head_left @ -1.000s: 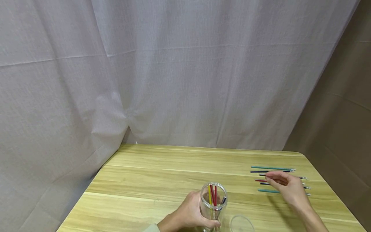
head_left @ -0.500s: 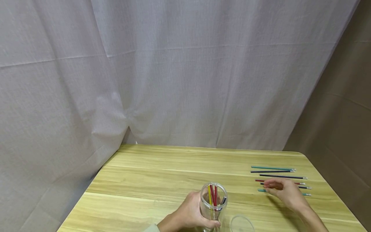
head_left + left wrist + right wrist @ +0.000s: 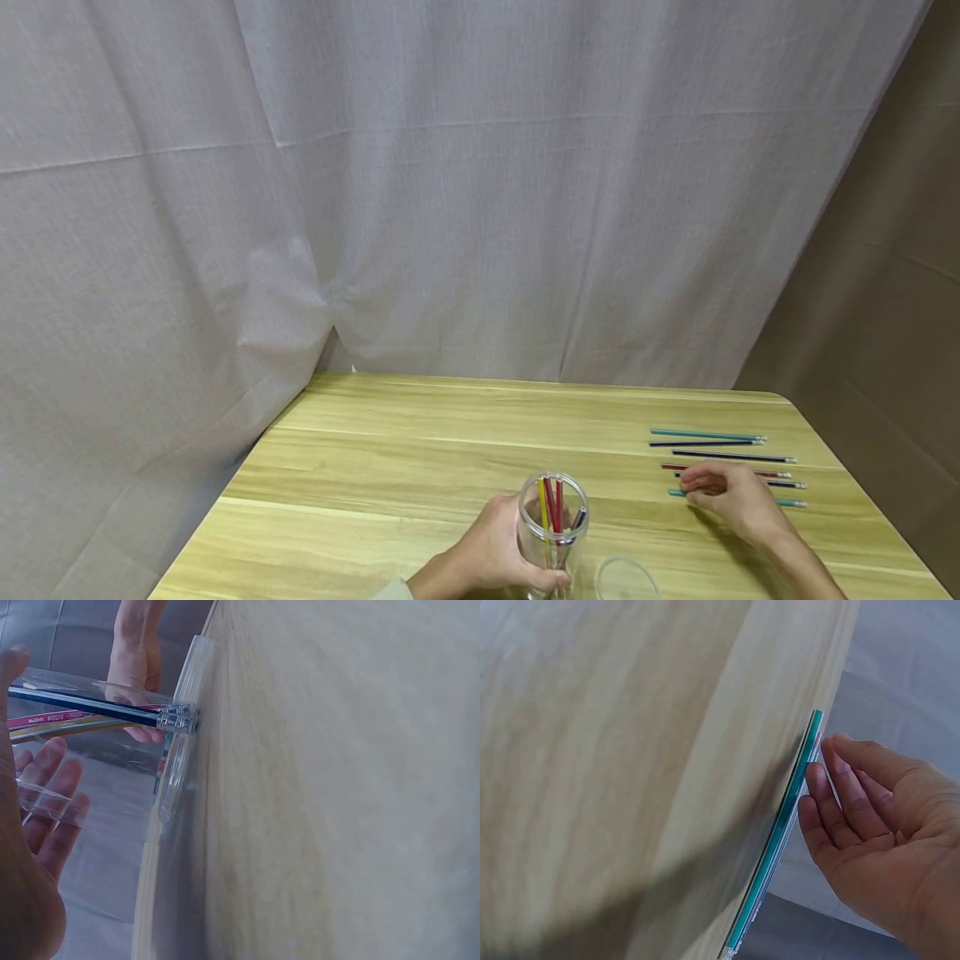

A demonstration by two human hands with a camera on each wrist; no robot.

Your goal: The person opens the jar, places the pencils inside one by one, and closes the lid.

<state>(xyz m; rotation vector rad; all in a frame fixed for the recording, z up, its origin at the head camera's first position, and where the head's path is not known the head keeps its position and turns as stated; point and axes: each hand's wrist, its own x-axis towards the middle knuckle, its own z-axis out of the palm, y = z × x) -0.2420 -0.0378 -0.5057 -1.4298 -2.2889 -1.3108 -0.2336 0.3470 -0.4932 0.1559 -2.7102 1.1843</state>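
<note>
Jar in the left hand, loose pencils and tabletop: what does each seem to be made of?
Jar: clear, glossy plastic or glass, going by its transparency and shiny highlights; can't tell which.
Loose pencils: probably painted wood, slightly shiny, judging by their slim, straight shape and solid colours.
Tabletop: smooth, pale wood or wood-look laminate; the streaked grain fits either.

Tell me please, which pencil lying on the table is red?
The red pencil, fourth from the far side; the five other lying pencils are green or dark.

Pale greenish sleeve (image 3: 393, 591) on left forearm (image 3: 435, 577); right forearm (image 3: 801, 562), left hand (image 3: 498, 546), right hand (image 3: 737, 500) bare.
</note>
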